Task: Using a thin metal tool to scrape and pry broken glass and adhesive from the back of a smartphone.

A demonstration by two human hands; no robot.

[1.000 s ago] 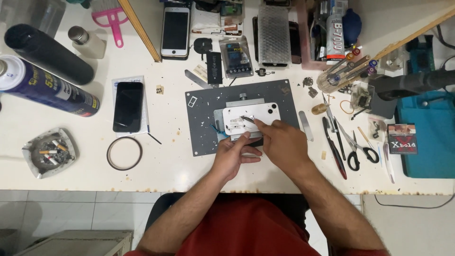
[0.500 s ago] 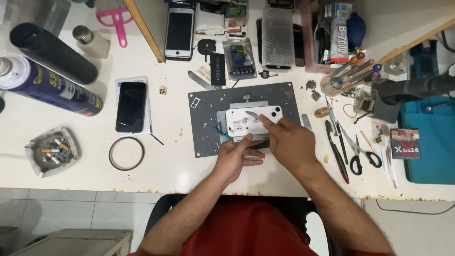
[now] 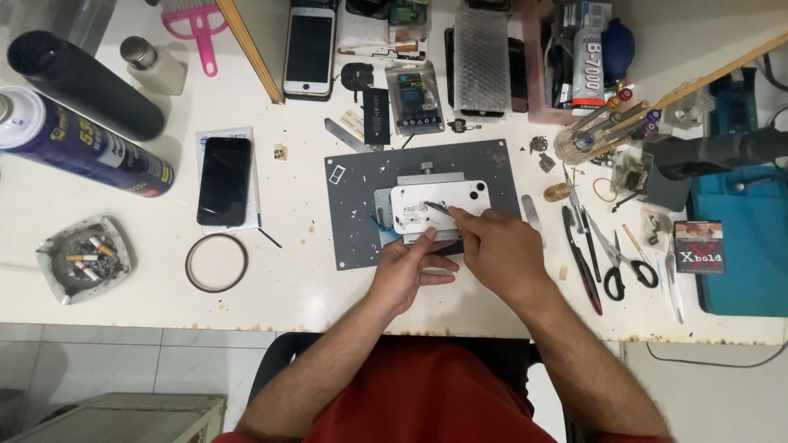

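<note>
White phone back [image 3: 435, 205] clamped on grey mat [image 3: 353, 230]: thin, fragile, left hand [image 3: 410, 267] fingers pinning edge, right hand [image 3: 492, 246] gripping tweezers [image 3: 439, 207].

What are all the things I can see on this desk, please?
white phone: 1, white, clamped on mat
mat: 1, grey, desk centre
tweezers: 1, metal, in right hand
black phone: 1, black, left of mat
tape ring: 1, brown, below black phone
ashtray: 1, grey, far left
spray can: 1, blue, upper left
scissors: 1, black, right of mat
left hand: 1, steadies white phone
right hand: 1, grips tweezers
</note>
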